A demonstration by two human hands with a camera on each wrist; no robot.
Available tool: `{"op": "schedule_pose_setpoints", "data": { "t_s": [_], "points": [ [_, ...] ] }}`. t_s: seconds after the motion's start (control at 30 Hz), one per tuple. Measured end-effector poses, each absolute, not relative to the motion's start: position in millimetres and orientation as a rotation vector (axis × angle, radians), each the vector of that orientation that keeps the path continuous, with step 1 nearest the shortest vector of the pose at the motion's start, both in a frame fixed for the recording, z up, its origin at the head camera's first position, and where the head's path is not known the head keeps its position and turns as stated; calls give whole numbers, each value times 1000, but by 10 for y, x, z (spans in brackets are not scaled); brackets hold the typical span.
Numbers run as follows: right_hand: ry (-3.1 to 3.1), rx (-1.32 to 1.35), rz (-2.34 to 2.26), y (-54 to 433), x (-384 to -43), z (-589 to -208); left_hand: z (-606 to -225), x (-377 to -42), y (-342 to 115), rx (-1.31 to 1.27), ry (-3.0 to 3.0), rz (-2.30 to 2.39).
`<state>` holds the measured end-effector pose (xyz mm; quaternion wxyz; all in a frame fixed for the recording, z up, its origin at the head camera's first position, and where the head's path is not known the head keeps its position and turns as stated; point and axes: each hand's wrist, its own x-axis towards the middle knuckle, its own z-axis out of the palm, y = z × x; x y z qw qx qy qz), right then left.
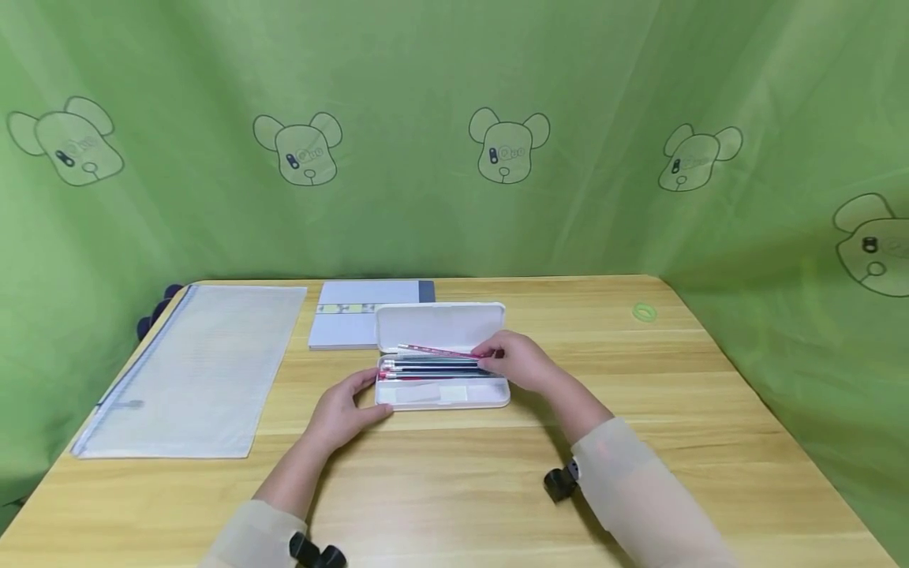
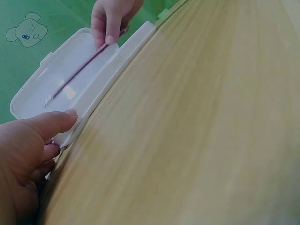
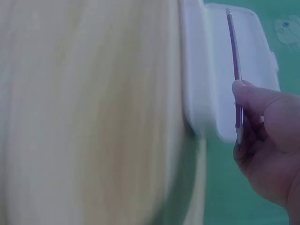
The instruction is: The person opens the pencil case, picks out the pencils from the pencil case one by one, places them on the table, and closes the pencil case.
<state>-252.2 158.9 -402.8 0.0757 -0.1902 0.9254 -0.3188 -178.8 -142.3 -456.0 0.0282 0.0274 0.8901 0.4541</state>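
A white pencil case [image 1: 440, 322] lies with its lid raised near the middle of the wooden table. Several pencils [image 1: 426, 366] fill its back part, and pale flat pieces [image 1: 429, 392] lie along the front. My left hand [image 1: 339, 412] grips the left end of the case, its thumb on the front rim and its other fingers at the side. Over the right part of the case, my right hand [image 1: 524, 364] pinches a dark red pencil [image 3: 235, 51] between thumb and fingers. This pencil slants above the others, its metal-capped end pointing left and its sharpened tip by my palm.
Left on the table lies a pale zip pouch [image 1: 206, 371]. A light notebook [image 1: 346, 327] with a patterned band sits behind the case, partly covered by its lid. A green ring [image 1: 644, 312] lies at the back right. Green curtain [image 1: 412, 205] surrounds the table's back and sides.
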Motion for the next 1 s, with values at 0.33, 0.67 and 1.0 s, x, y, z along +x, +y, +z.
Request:
{"op": "schedule_pose_setpoints", "data": {
  "t_s": [0.33, 0.67, 1.0],
  "points": [
    [2860, -515, -1028, 2254, -2418, -3925, -4525, -1769, -1410, 93, 2748, 1396],
    [2944, -382, -935, 2981, -2290, -3864, -4551, -1776, -1424, 85, 2744, 1384],
    [3011, -186, -799, 3694, -2280, -3944, -4567, -1781, -1422, 105, 2745, 1390]
  ]
}}
